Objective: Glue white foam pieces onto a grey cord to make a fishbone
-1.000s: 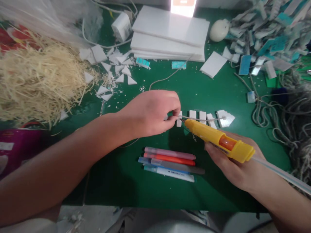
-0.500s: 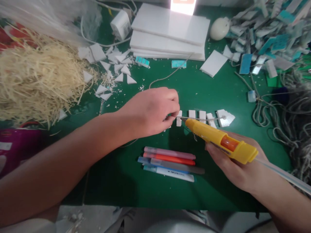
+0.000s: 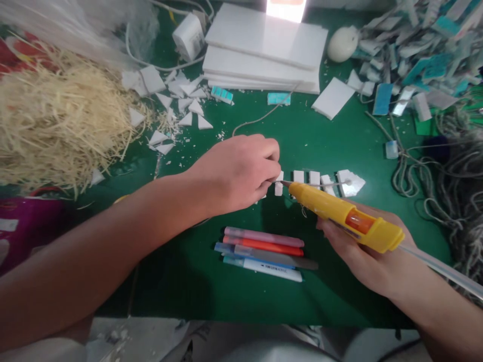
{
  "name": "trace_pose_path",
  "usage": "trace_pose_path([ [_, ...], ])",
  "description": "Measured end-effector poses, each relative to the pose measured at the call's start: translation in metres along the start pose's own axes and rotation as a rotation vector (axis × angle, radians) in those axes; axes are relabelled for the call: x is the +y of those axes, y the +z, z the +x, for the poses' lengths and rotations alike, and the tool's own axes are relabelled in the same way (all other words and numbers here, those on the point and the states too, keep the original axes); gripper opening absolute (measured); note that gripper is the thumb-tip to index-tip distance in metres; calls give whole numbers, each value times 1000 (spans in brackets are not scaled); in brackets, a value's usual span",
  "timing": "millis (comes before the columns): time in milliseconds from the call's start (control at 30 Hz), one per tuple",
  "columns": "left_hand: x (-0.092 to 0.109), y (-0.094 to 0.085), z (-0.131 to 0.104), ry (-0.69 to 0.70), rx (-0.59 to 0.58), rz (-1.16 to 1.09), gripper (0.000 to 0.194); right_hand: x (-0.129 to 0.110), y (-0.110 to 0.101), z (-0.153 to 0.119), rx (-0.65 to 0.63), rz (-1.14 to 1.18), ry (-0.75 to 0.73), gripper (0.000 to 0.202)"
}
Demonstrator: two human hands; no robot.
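My right hand (image 3: pixel 362 251) is wrapped round a yellow hot glue gun (image 3: pixel 332 208), with a clear glue stick (image 3: pixel 441 269) out of its back end. The nozzle points left, at a grey string (image 3: pixel 332 185) over a small white block (image 3: pixel 278 189). My left hand (image 3: pixel 241 176) is closed, its fingertips pinching the string beside that block; the exact grip is partly hidden. To the right, several more white blocks (image 3: pixel 298 177) lie in a row under the string, ending with a pointed white piece (image 3: pixel 350 184).
Nearer me lie several markers (image 3: pixel 264 246). White boards (image 3: pixel 260 60) are stacked at the back beside a charger (image 3: pixel 188 37). Straw (image 3: pixel 64 115) and white scraps (image 3: pixel 184 103) cover the left; a heap of cut pieces (image 3: pixel 426 55) and tangled string (image 3: pixel 464 186) fill the right.
The left thumb and fingers have drawn closer together at the string. The glue gun stays at the same block, with hardly any movement.
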State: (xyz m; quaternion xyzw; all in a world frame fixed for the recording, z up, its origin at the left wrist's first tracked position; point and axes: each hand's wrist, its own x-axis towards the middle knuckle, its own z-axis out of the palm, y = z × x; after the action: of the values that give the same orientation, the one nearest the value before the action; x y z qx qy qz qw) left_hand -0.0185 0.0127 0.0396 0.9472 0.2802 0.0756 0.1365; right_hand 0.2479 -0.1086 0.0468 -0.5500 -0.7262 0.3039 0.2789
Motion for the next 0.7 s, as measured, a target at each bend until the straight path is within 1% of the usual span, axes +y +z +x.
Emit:
trace_pose_path([
  [133, -1, 1, -1, -6, -5, -4, 30, 1, 0, 1, 2, 5, -15, 36],
  [267, 0, 1, -1, -7, -16, 5, 30, 0, 1, 2, 0, 26, 5, 31],
  [500, 5, -2, 2, -38, -41, 15, 29, -2, 0, 5, -23, -10, 4, 28],
  [633, 7, -8, 3, -53, -76, 17, 23, -1, -1, 5, -30, -25, 5, 28],
  [700, 9, -14, 1, -94, -108, 36, 14, -1, -2, 5, -31, -32, 9, 28],
])
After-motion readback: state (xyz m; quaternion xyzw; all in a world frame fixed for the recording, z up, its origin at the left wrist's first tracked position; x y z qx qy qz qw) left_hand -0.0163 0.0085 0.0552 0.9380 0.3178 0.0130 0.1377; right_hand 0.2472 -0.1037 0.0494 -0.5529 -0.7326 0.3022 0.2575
